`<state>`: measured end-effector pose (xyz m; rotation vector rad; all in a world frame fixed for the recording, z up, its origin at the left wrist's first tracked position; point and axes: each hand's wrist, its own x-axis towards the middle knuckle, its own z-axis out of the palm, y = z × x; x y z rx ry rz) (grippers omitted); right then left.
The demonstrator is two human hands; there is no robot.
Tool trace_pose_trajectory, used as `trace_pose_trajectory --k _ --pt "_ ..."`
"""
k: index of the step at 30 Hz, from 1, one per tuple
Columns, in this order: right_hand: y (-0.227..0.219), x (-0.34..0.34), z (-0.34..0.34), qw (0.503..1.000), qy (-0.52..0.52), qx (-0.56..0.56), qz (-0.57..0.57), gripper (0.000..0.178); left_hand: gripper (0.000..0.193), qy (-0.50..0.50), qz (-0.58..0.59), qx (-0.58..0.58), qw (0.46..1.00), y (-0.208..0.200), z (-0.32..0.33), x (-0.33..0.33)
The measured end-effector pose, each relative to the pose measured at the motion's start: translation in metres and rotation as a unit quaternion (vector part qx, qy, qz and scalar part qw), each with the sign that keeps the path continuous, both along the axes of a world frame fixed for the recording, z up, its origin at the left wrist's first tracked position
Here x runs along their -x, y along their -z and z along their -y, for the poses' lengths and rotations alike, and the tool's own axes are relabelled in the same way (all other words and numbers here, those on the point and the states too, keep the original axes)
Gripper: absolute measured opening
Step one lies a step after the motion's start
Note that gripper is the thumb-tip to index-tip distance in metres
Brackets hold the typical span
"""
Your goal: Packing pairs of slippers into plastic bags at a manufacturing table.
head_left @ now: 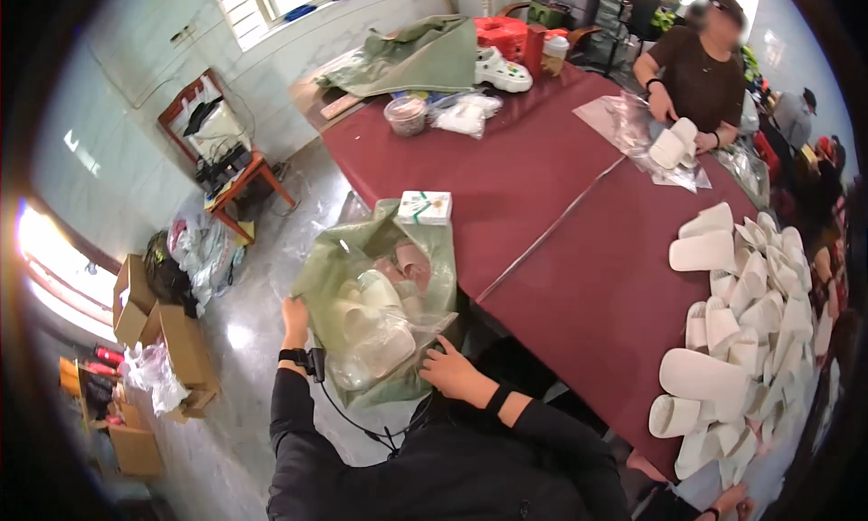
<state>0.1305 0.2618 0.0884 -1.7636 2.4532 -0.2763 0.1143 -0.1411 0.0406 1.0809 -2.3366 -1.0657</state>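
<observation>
A green woven sack (434, 250) stands with its mouth open in front of me, beside the table. Inside it lie pale slippers (380, 291) and pinkish ones (413, 261), several of them in clear plastic bags. My left hand (294, 320) is closed on the sack's left rim. On the near right side, my right hand (452, 373) has its fingers apart against the sack and the edge of a clear bag (432, 324); it holds nothing that I can see. A white box with a green band (425, 207) sits at the table corner, by the sack's far rim.
The dark red table (551, 214) carries a heap of white slippers (750, 313) at right. Across it, a person (696, 69) handles white slippers (674, 144) over clear bags. A white clog (503, 71) and a tub (406, 115) stand far back. Cardboard boxes (181, 345) and a chair (240, 182) are left.
</observation>
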Motion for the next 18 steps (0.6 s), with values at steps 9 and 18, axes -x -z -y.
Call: trace_pose_trajectory --k 9,18 --pt "-0.046 0.021 -0.002 0.965 0.138 0.225 -0.009 0.015 0.027 0.096 -0.054 0.05 0.993 -0.076 0.032 0.028" --pt "-0.015 0.021 -0.011 0.967 0.188 0.174 -0.008 0.007 0.028 0.471 -0.085 0.017 0.878 -0.036 -0.167 0.229"
